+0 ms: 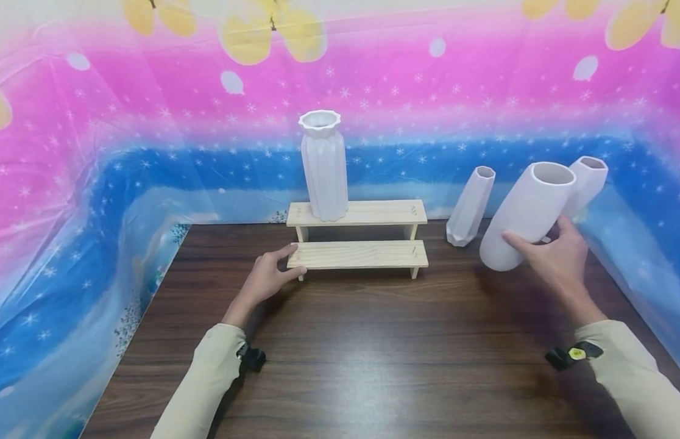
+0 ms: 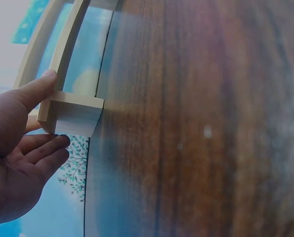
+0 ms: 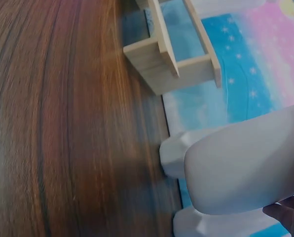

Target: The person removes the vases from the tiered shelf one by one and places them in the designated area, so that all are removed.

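My right hand (image 1: 562,256) grips a smooth white cylindrical vase (image 1: 529,213), thumb on its near side. In the right wrist view that vase (image 3: 245,163) hangs above the tabletop, and only part of the hand shows at the edge. At the left end of a two-step wooden stand (image 1: 362,255), my left hand (image 1: 265,277) pinches the lower step between thumb and forefinger. The left wrist view shows the thumb on the step's edge, the other fingers beneath or beside it. A fluted white vase with a scalloped rim (image 1: 325,164) stands upright on the upper step.
A slim faceted white vase (image 1: 470,207) stands to the left of the held one. Partly hidden behind the right hand's vase is another faceted white vase (image 1: 587,183). A patterned cloth (image 1: 236,171) hangs behind and beside the dark wooden table (image 1: 362,341).
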Tool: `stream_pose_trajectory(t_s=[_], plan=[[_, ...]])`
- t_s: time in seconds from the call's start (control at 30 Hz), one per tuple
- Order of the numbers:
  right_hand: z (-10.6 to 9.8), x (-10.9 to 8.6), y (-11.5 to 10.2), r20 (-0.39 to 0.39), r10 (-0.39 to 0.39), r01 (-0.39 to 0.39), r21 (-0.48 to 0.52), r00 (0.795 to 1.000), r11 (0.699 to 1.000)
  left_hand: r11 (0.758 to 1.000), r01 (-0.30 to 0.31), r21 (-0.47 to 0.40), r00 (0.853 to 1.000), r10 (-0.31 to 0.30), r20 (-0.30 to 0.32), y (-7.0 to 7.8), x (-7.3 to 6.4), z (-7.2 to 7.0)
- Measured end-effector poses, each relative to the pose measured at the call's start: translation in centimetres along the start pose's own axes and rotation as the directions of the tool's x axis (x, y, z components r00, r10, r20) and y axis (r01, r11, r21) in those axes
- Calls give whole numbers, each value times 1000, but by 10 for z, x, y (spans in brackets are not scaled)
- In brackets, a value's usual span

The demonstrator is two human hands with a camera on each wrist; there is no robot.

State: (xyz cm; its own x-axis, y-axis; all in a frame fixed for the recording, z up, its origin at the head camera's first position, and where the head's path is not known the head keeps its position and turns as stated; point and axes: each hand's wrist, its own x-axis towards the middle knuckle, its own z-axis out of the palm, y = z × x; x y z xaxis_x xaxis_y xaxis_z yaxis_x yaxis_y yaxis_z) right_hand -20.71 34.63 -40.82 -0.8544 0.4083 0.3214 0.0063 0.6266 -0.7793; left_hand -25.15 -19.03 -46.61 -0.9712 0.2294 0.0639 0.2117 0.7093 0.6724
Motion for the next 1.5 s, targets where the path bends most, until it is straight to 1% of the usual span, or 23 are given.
stream_pose_trajectory(t_s=[0.2,0.57,0.83,0.93,1.23,1.5], plan=[[-9,4,12,-20,23,-23,-1,1000,1000,1000,-4,-4,1000,4,-6,1,-1,-1],[-20,14,36,-51,107,-106,12,993,994,1000,7,-12,1000,-7,-1,3,-2,-2],[-23,20,50,-122,113,-113,7,986,994,1000,15,-17,1000,-15,-5,3,-2,-2],[-24,22,56,-144,132,-132,12,981,991,1000,15,-13,1000,-15,-4,3,-2,-1],[-27,24,69,-151,200,-200,11,968,980,1000,21,-9,1000,-21,-1,3,-2,-1],[-29,26,74,-169,230,-235,-7,958,972,1000,14,-15,1000,-14,-3,2,-2,-1]])
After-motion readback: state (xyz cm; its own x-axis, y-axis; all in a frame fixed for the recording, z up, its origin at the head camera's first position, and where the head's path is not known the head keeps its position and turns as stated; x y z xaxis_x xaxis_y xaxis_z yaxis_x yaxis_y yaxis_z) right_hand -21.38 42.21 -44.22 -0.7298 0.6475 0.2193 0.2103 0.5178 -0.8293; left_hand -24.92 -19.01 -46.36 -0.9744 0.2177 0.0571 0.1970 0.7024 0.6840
